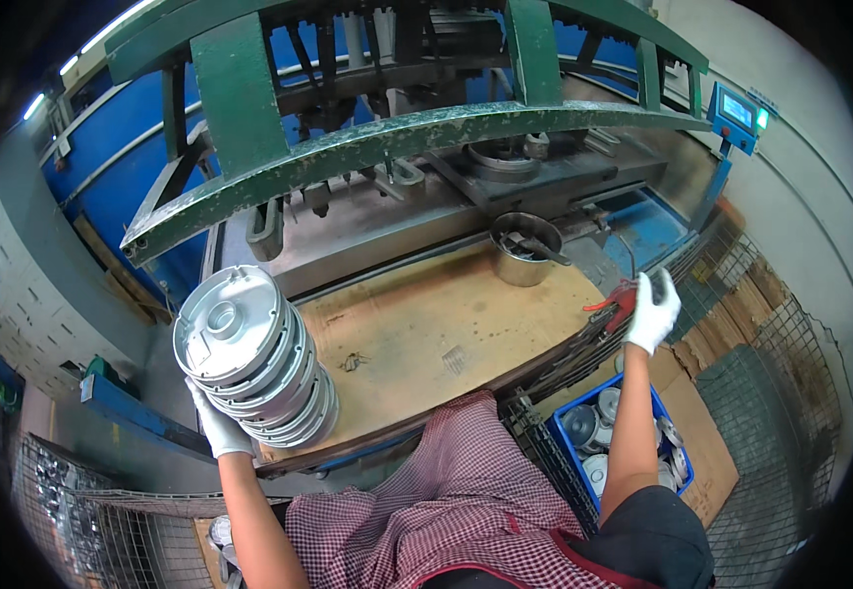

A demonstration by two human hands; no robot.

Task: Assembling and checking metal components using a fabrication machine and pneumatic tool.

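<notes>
Round silver metal parts (259, 371) stand in a tall pile on the left end of the tan table (402, 339). I have the left hand (220, 422) against the pile's side, but its fingers are hidden, so I can't tell how they grip. My right hand (653, 319) has its thumb and fingers spread, beside a red tool (624, 302). A metal pot (521, 267) sits near the table's back edge. Low on the right, a blue bin (586, 399) holds more round parts.
</notes>
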